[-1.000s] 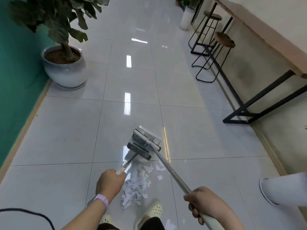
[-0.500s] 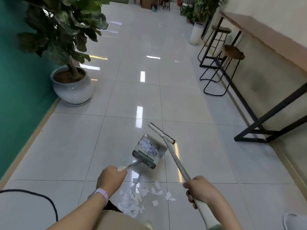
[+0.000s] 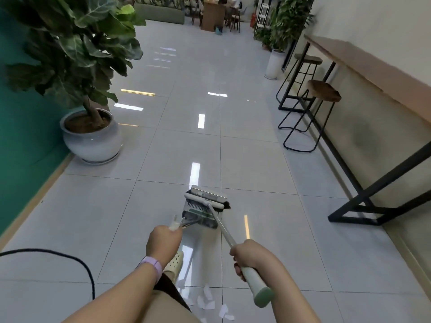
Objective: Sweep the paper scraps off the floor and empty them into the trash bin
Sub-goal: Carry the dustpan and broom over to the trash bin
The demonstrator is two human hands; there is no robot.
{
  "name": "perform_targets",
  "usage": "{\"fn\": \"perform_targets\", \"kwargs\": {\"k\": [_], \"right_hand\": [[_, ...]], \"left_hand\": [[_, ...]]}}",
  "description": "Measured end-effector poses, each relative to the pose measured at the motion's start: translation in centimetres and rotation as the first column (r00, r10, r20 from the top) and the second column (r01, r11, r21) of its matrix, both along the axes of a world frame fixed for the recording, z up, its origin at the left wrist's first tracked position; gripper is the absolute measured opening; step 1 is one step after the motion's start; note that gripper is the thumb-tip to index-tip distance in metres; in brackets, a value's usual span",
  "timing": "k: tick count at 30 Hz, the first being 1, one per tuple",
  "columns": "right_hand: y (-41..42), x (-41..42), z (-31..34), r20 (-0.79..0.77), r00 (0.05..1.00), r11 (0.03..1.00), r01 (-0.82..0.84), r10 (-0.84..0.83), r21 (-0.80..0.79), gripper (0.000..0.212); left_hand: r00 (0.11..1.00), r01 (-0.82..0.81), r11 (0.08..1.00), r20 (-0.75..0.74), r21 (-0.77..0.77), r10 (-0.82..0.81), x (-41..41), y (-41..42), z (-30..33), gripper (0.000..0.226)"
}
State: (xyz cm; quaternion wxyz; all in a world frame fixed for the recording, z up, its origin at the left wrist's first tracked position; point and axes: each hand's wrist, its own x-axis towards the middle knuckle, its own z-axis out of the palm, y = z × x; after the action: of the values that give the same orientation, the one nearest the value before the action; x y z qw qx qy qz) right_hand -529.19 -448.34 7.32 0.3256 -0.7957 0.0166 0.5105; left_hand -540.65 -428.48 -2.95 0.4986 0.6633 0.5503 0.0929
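My left hand [image 3: 163, 241] grips the handle of a metal dustpan [image 3: 200, 214], which hangs above the tiled floor ahead of me. My right hand [image 3: 250, 257] grips the pale green handle of a broom [image 3: 221, 226]. The broom's head [image 3: 205, 201] lies across the open mouth of the dustpan. A few white paper scraps [image 3: 208, 301] lie on the floor near my leg at the bottom edge. No trash bin shows in the head view.
A large potted plant [image 3: 91, 136] stands at the left by the green wall. Two bar stools [image 3: 312, 113] and a black-legged counter [image 3: 373, 73] line the right wall. A black cable [image 3: 70, 259] curves across the floor at lower left. More furniture stands far down the hall.
The view has tilted up and forward, and the scrap pile has slid to the bottom edge. The broom head, apart from the dustpan half a second ago, now lies across its mouth.
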Motion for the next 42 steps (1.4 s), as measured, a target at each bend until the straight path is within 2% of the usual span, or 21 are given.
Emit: {"fn": "perform_targets", "kwargs": {"k": [4, 7, 12, 19, 25, 30, 34, 42], "right_hand": [[2.9, 5.3, -0.5, -0.231, 0.961, 0.981, 0.177, -0.155, 0.079, 0.016], [5.9, 10.7, -2.0, -0.264, 0.935, 0.964, 0.259, -0.237, 0.052, 0.013], [12.1, 20.4, -2.9, -0.279, 0.896, 0.933, 0.361, -0.345, 0.007, 0.009], [18.8, 33.7, -2.8, -0.381, 0.851, 0.919, 0.395, -0.363, 0.007, 0.011], [22.4, 45.1, -3.9, -0.465, 0.806, 0.885, 0.456, -0.365, 0.095, 0.016], [24.6, 57.9, -5.2, -0.495, 0.804, 0.886, 0.444, -0.328, 0.135, 0.018], [25.8, 68.9, -3.7, -0.489, 0.809, 0.891, 0.436, -0.327, 0.127, 0.019], [30.9, 87.1, -1.7, -0.53, 0.825, 0.924, 0.336, -0.196, 0.182, 0.02]], "left_hand": [[0.998, -0.058, 0.998, 0.026, -0.022, 0.059, 5.6, 2.6, -1.1, 0.065], [0.995, -0.091, 0.994, 0.037, -0.06, 0.093, 10.9, 5.2, -2.3, 0.055], [0.997, -0.07, 0.994, 0.023, -0.089, 0.073, 21.4, 11.0, -2.8, 0.053], [0.999, -0.046, 0.996, 0.008, -0.081, 0.047, 35.2, 17.6, -1.9, 0.054], [0.999, -0.033, 0.998, -0.027, -0.059, 0.032, 46.9, 22.0, -1.6, 0.056], [0.996, -0.092, 0.994, -0.028, -0.055, 0.09, 59.4, 23.3, -2.3, 0.056], [0.989, -0.143, 0.99, -0.042, -0.011, 0.143, 68.5, 22.9, -0.9, 0.056], [0.962, -0.27, 0.963, 0.04, 0.017, 0.269, 84.8, 27.5, 2.1, 0.051]]}}
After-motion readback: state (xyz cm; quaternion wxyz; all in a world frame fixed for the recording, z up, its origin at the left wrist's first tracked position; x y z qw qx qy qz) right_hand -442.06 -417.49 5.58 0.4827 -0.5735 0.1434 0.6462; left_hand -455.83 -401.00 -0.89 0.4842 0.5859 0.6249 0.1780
